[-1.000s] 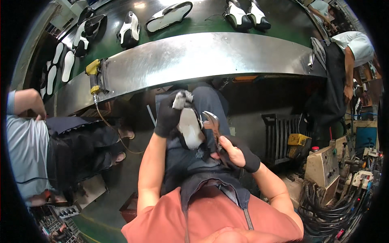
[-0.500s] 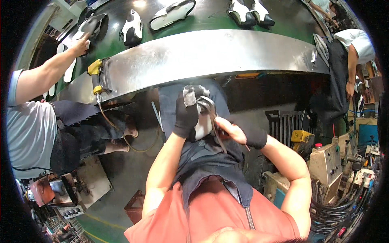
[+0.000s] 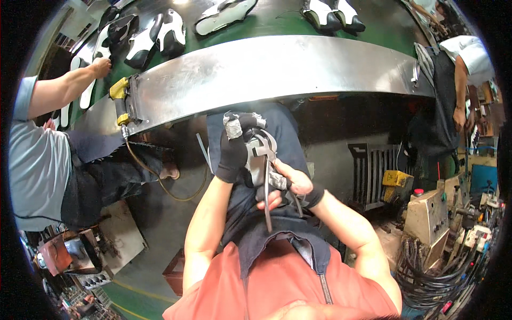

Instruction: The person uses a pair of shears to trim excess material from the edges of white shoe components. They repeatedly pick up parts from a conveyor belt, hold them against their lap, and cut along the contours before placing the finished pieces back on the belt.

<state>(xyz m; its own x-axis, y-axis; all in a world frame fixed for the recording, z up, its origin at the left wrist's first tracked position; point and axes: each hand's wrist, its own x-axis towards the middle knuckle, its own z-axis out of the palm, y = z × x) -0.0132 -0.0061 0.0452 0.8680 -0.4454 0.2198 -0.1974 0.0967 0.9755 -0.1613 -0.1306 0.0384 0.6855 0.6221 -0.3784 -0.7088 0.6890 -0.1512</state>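
Observation:
My left hand [image 3: 234, 152], in a black glove with grey tape on the fingers, grips a grey and white shoe upper [image 3: 257, 160] held over my lap. My right hand [image 3: 290, 184] is closed on the long handles of metal pincers [image 3: 266, 176], whose jaws bite at the edge of the shoe near my left fingers. The shoe is mostly hidden by both hands. My lap is covered by a dark blue apron [image 3: 277, 234].
A curved metal guard [image 3: 277, 74] edges a green conveyor [image 3: 277, 24] carrying several black and white shoes [image 3: 154, 37]. A person on the left reaches a hand [image 3: 98, 66] onto the belt. Another person [image 3: 458, 69] stands right. Machines and cables [image 3: 442, 224] crowd the right.
Both my hands have lifted the shoe and pincers up toward the conveyor edge. The person on the left has stretched an arm out onto the belt.

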